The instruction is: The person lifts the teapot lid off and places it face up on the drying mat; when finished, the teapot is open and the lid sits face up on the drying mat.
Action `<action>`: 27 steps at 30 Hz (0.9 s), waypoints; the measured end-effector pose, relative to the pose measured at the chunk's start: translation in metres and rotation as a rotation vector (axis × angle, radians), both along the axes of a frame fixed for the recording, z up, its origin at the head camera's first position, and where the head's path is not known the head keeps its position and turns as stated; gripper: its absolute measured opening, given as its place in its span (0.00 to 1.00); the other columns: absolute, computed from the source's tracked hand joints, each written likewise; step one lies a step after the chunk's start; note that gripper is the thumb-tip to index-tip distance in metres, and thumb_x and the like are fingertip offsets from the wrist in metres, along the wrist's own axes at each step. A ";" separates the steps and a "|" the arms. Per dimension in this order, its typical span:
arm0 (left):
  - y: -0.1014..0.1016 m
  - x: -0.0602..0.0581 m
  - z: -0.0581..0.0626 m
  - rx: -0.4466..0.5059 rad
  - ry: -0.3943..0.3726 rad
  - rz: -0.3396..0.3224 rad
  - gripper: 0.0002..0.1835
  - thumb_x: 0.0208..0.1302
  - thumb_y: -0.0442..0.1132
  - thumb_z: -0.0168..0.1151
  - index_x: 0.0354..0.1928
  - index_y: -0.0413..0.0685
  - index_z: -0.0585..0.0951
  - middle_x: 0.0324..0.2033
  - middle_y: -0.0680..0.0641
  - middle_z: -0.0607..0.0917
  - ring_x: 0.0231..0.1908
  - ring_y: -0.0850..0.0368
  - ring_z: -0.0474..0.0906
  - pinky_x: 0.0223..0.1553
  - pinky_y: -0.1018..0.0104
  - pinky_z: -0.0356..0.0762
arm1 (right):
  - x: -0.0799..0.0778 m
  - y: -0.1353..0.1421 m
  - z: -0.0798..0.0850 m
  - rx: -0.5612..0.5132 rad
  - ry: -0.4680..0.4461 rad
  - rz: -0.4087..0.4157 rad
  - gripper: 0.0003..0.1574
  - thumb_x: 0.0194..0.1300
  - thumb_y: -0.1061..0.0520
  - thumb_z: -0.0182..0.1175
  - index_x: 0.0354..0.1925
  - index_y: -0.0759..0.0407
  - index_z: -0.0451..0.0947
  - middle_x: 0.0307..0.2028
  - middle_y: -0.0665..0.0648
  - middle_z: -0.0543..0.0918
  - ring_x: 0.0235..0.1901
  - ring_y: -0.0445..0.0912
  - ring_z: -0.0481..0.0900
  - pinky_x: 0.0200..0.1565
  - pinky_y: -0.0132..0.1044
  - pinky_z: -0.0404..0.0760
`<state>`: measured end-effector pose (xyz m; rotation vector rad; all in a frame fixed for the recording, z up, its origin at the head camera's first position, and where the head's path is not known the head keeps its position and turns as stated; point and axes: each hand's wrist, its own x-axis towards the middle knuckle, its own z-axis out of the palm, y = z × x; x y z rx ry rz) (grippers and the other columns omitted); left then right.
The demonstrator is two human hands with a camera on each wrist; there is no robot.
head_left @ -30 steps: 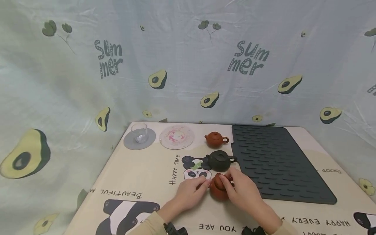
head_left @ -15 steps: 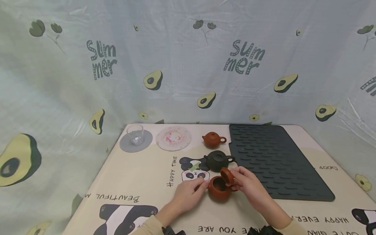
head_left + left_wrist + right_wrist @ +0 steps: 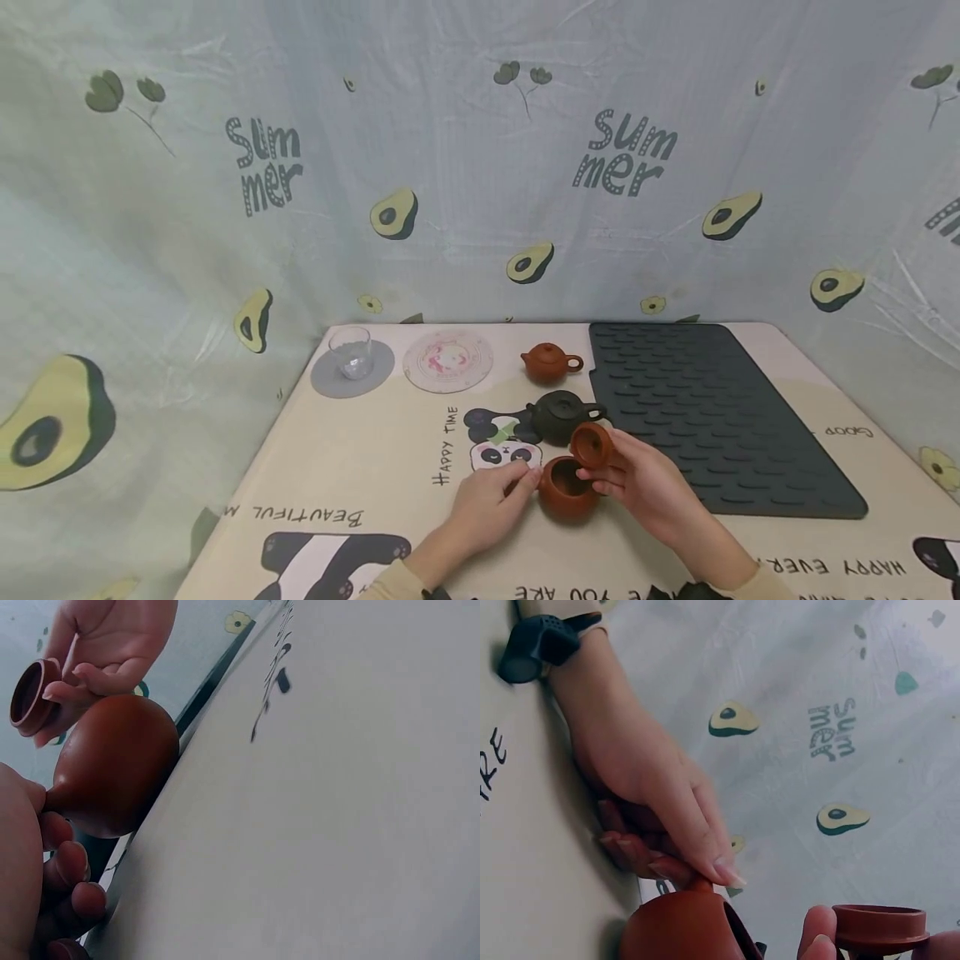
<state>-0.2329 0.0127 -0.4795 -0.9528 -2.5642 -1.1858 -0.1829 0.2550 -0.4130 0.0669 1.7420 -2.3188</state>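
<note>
A reddish-brown clay teapot [image 3: 567, 497] stands on the table with its round mouth uncovered. My left hand [image 3: 491, 506] pinches its spout between thumb and forefinger, and the other fingers curl below, as the right wrist view shows. In my right hand [image 3: 641, 483] I hold the teapot's lid [image 3: 591, 446], tipped so that its hollow underside faces me, just above the right side of the mouth. The left wrist view shows the lid [image 3: 34, 697] held apart from the teapot's body [image 3: 116, 765]. Right behind stands a black teapot [image 3: 562, 418], lid on.
A smaller brown teapot [image 3: 550, 363] stands farther back. To the right lies a dark ridged mat [image 3: 697, 425]. At the back left a clear glass [image 3: 352, 354] sits on a grey coaster [image 3: 382, 367], beside a round pink patterned mat [image 3: 447, 361]. A curtain [image 3: 450, 150] hangs behind the table.
My right hand has lifted the lid off the teapot, moved it a little to the right and turned its underside toward me. The left hand has kept its hold on the spout.
</note>
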 end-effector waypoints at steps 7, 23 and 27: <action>0.001 0.001 0.001 0.011 0.002 0.014 0.19 0.79 0.56 0.50 0.26 0.65 0.76 0.19 0.64 0.71 0.25 0.66 0.70 0.27 0.69 0.64 | -0.002 -0.001 0.005 -0.012 -0.028 0.002 0.24 0.84 0.42 0.43 0.64 0.53 0.69 0.52 0.52 0.85 0.46 0.48 0.85 0.50 0.39 0.80; 0.000 0.001 -0.003 0.024 -0.039 0.010 0.19 0.79 0.57 0.50 0.28 0.65 0.78 0.20 0.65 0.72 0.26 0.67 0.71 0.29 0.69 0.65 | -0.003 -0.009 -0.003 0.224 -0.017 -0.110 0.37 0.74 0.51 0.61 0.69 0.70 0.62 0.48 0.58 0.81 0.42 0.48 0.81 0.44 0.39 0.80; 0.000 0.001 -0.004 0.022 -0.048 0.003 0.18 0.79 0.56 0.50 0.28 0.65 0.79 0.20 0.65 0.73 0.27 0.67 0.71 0.29 0.69 0.65 | -0.005 -0.011 -0.008 0.286 0.011 -0.142 0.38 0.69 0.56 0.66 0.68 0.70 0.63 0.47 0.60 0.80 0.38 0.49 0.77 0.40 0.39 0.79</action>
